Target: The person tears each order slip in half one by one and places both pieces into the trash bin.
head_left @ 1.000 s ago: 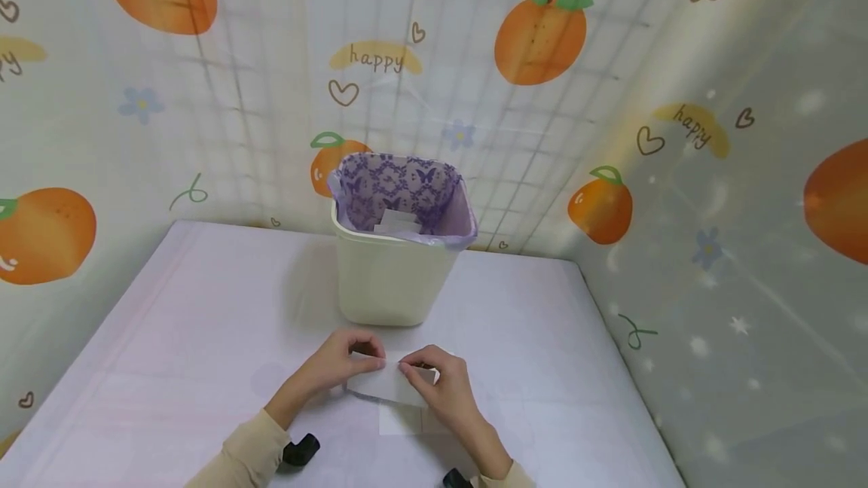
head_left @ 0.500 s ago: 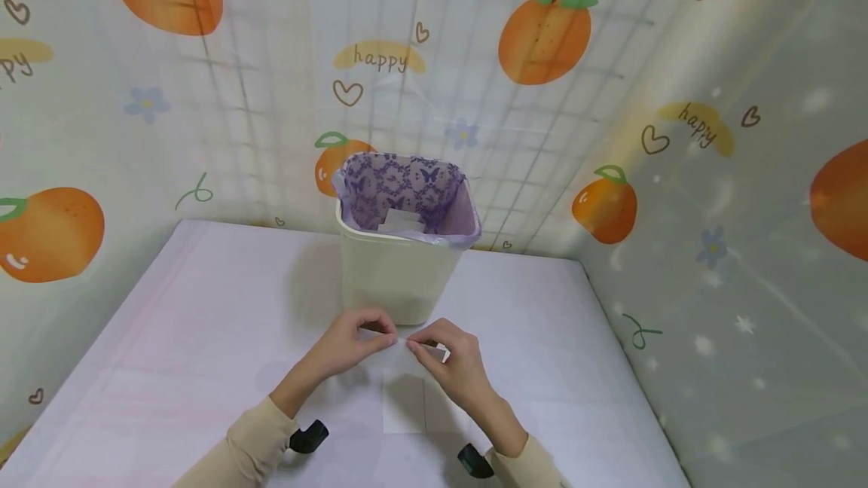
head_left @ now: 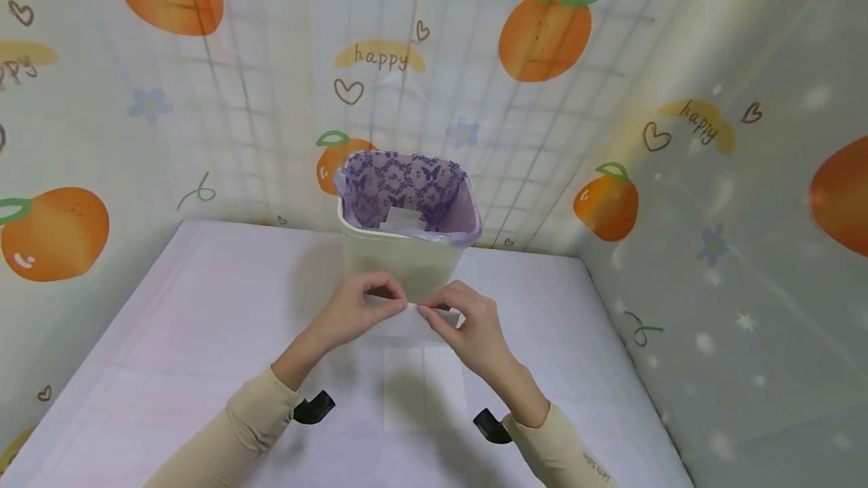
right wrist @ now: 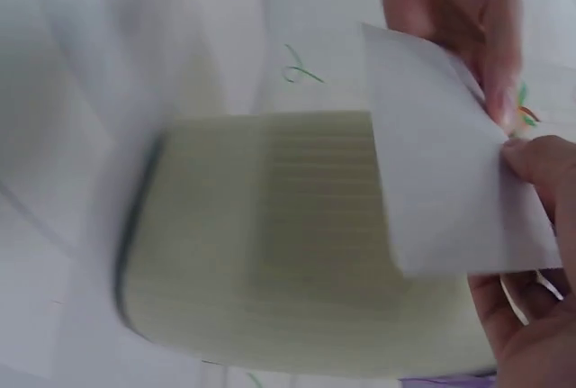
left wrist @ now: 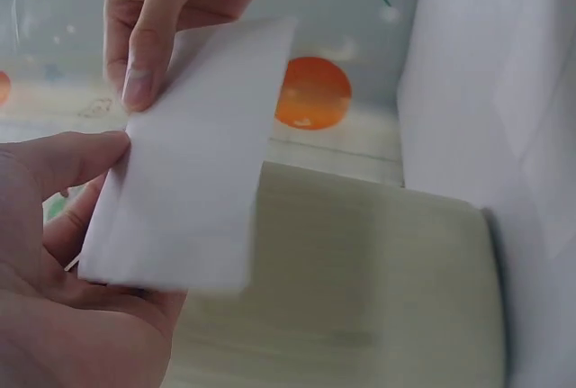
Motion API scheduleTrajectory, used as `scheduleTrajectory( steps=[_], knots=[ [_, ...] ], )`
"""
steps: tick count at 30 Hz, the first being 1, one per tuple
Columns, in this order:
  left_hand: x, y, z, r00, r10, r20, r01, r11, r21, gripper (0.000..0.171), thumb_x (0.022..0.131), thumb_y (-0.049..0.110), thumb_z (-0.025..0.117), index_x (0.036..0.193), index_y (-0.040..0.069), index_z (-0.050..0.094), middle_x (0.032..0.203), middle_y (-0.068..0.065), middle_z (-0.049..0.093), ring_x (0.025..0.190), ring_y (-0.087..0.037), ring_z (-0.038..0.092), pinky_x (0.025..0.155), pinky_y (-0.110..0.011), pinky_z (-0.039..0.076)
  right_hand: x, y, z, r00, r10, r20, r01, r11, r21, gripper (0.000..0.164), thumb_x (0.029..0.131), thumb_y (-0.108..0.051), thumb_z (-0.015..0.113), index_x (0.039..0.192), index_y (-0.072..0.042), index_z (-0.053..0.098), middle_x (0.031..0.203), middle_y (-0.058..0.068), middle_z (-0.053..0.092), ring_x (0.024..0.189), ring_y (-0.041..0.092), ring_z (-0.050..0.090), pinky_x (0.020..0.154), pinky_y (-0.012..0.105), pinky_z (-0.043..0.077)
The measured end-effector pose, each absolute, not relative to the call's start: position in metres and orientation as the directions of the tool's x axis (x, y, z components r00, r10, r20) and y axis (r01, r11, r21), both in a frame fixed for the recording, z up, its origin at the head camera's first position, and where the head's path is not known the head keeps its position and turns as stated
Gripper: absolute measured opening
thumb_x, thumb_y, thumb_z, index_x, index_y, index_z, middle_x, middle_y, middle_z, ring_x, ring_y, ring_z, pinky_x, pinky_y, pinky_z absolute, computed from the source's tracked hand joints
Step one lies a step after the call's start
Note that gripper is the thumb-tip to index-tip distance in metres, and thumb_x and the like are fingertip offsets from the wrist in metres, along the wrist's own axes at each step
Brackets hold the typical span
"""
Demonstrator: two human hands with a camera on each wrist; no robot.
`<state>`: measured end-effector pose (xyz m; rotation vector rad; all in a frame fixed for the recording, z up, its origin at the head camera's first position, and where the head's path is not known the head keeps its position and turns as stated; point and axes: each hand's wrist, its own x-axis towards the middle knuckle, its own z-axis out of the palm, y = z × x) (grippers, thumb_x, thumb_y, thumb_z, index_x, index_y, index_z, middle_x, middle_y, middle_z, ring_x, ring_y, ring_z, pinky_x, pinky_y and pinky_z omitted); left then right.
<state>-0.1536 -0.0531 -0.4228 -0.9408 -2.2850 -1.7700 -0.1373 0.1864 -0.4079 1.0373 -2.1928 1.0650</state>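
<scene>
White paper (head_left: 403, 328) between the two hands, near edge of the bin's foot as seen from the head; it hangs below the pinched fingertips, in front of the bin's lower wall
Left hand (head_left: 356, 312): thumb and forefinger pinching the paper's upper edge just left of its middle
Right hand (head_left: 475, 326): same pinch, just right of the middle; the two sets of fingertips near each other, a small gap between
Wrist views: paper slopes away from both thumbs, bin wall behind it; whether paper and bin touch, cannot tell
Paper: thin, matt, smooth, straight-sided, roughly rectangular, squarish corners; faint shading along the gripped edge
Bin (head_left: 400, 258): cream, rigid, plastic-looking, rounded corners, narrower at the base, fine horizontal ribbing in the right wrist view
Liner (head_left: 400, 179): thin purple film, lacy butterfly print, folded over the rim
White pieces (head_left: 404, 218) inside the liner, flat and overlapping
Pale flat sheet (head_left: 404, 390) on the table below the hands, a straight line down it
Table (head_left: 217, 337): pale lilac cover, smooth, lightly blotched
Backdrop (head_left: 271, 134): soft printed cloth, oranges, hearts, grid shadow behind
Sleeves (head_left: 258, 413): beige, snug, wrinkled
</scene>
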Motion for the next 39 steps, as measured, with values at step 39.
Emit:
scheduleTrajectory(
  steps=[39],
  knots=[
    [-0.165,-0.057,-0.316,-0.768,0.448,0.457,0.574,0.166,0.802,0.007,0.096,0.012,0.076,0.094,0.005,0.076,0.091,-0.002,0.074,0.087,-0.017,0.069,0.085,-0.034,0.06,-0.147,0.188,-0.305,-0.631,-0.45,0.632,-0.773,0.431,-0.465,0.004,0.095,-0.014,0.08,0.096,-0.01,0.082,0.092,-0.002,0.079,0.083,0.012,0.071,0.076,0.025,0.057]
  ],
)
